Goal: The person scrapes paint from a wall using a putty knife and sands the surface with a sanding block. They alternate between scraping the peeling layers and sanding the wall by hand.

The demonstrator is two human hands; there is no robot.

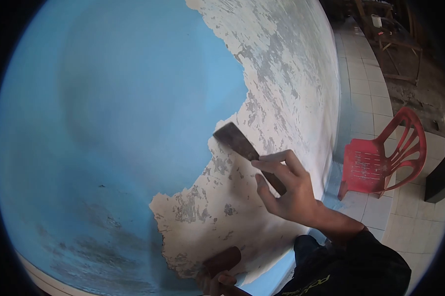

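My right hand [291, 190] grips a paint scraper [238, 142] with a dark, flat blade, its fingers and thumb round the handle end. The blade's wide end lies at the ragged border between blue paint [148, 108] and bare, patchy white wall [262, 98]. At the bottom edge, my left hand [216, 283] is partly out of view, closed on a dark brown flat piece [223, 260]. That piece stands close to the scraped patch; what kind of thing it is, I cannot make out.
A red plastic chair [368, 163] stands on the tiled floor [365, 89] to the right. Further back is a wooden table [397, 37] with a white cup-like container [376, 20] on it. A dark block-like object [438, 181] sits at the right edge.
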